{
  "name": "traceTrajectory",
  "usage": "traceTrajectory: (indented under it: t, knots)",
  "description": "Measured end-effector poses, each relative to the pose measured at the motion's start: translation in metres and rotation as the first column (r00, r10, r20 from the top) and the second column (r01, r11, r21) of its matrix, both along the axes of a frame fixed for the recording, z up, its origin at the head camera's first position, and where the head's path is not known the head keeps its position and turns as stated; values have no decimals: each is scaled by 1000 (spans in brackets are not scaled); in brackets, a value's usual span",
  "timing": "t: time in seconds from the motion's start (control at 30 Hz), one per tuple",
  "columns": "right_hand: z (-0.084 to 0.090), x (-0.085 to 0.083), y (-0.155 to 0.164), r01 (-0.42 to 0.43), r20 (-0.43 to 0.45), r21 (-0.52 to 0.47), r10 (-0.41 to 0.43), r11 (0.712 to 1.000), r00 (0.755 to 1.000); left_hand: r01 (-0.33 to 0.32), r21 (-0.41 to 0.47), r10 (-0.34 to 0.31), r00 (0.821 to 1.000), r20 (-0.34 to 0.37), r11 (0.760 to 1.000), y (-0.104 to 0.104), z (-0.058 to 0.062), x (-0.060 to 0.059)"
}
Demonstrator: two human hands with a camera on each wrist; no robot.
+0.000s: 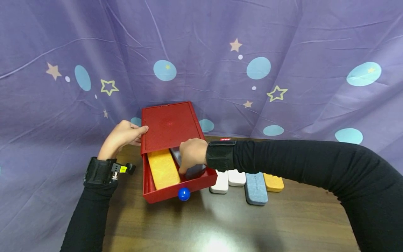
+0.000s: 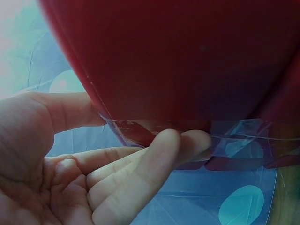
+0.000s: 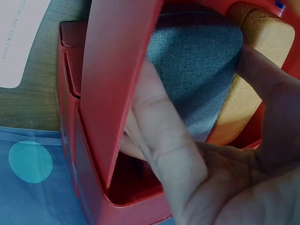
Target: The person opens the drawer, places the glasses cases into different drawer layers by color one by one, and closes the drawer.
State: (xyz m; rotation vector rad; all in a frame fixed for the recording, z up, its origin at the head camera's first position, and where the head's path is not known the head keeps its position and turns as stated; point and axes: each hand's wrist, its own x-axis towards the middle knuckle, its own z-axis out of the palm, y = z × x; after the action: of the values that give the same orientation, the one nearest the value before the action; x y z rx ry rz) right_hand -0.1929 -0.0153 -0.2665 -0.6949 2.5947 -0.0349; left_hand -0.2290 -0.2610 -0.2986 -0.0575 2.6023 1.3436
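1. While "FOR CHINA" reads clearly on the white case (image 3: 18, 42), its earlier letters blur; the small red label (image 1: 225, 139) defies reading.
2. Here's the grey case (image 3: 194, 56), inside the red box (image 1: 157, 196), beside the yellow case (image 1: 163, 169), long axis slanting from the lid's edge rightward to the near wall.
3. Right hand (image 1: 193, 152) grips it, thumb and fingers on opposite sides.
4. Left hand (image 1: 124, 134) pinches the raised lid (image 1: 170, 126), thumb on top.

- Left grip (image 1: 124, 134): left of centre, pinching, thumb uppermost.
- Right grip (image 1: 192, 153): mid-frame, reaching downward, seemingly clasping.
- Left arm (image 1: 91, 213): slanting, lower left.
- Right arm (image 1: 283, 159): bent, right side.
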Motion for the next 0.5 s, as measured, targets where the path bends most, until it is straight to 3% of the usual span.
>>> traceTrajectory:
  t: [0.5]
  knots:
    - [1, 2, 1, -5, -8, 9, 5, 1000, 1000, -15, -16, 15, 1000, 7, 1000, 0, 2, 1]
